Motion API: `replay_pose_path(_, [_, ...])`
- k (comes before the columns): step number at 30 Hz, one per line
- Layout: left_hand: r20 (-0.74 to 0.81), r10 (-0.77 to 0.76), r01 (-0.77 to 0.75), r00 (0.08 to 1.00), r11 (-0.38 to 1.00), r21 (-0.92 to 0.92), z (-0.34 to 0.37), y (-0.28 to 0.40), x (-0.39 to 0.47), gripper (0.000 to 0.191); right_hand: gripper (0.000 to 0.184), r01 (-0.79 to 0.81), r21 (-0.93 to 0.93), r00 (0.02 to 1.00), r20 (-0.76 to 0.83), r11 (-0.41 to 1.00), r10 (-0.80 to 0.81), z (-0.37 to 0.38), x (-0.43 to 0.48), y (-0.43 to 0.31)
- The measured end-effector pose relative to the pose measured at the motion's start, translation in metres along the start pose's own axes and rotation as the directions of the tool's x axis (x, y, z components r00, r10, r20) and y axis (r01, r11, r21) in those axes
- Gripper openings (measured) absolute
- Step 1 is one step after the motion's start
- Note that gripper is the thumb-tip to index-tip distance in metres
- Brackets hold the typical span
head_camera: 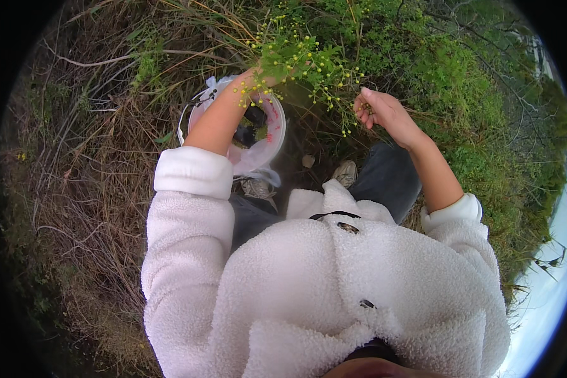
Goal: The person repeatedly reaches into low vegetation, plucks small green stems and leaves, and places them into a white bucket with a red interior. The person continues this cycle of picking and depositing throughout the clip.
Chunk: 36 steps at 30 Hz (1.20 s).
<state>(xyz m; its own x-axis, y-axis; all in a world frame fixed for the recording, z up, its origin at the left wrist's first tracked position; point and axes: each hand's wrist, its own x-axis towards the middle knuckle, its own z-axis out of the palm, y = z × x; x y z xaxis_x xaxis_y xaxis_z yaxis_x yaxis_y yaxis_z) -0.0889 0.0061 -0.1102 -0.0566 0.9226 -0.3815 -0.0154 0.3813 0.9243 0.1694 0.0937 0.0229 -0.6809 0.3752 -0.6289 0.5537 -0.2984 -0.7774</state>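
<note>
My left hand (270,75) reaches over a white plastic bucket (279,137) into a leafy plant with small yellow flower buds (307,59). Leaves and buds cover most of its fingers, so their grip is hidden. Curled at the right edge of the bud sprays, my right hand (380,111) has a few small greenish-yellow buds (367,108) within its fingers. A pale, translucent plastic bag (253,156) with red print lines the bucket. Inside lie something dark (253,118) and a greenish-yellow heap (261,133) that looks like loose buds.
Dry grass and tangled twigs (99,137) cover the ground at left. Green bushes (444,71) with thin bare branches rise at the right. My shoes (345,173) stand close to the bucket, beside a small pale stone-like lump (308,161).
</note>
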Motion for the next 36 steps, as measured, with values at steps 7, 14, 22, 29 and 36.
replay_pose_path(7, [-0.014,0.015,-0.016,1.000,0.997,-0.077,0.008,0.002,0.011,0.033,0.051,0.223,-0.835,0.967,0.122,0.504,-0.225,0.005,0.012,-0.030])
replay_pose_path(14, [-0.022,0.003,-0.007,1.000,0.985,-0.174,0.004,0.001,0.012,0.032,0.040,0.261,-0.659,0.952,0.056,0.705,-0.300,-0.006,0.000,-0.012])
replay_pose_path(22, [-0.036,-0.013,0.003,0.999,0.966,-0.258,-0.006,-0.001,0.011,0.030,0.032,-0.190,0.309,0.970,0.203,0.932,0.131,-0.005,-0.025,0.007])
replay_pose_path(29, [-0.041,-0.013,-0.001,0.999,0.947,-0.320,0.004,0.002,0.012,0.029,0.044,-0.140,0.471,0.973,0.229,0.871,0.033,0.025,-0.003,0.003])
replay_pose_path(36, [-0.058,-0.011,-0.011,0.998,0.932,-0.362,0.000,0.002,0.011,0.028,0.031,-0.228,0.458,0.954,0.283,0.859,0.102,0.024,-0.018,0.013])
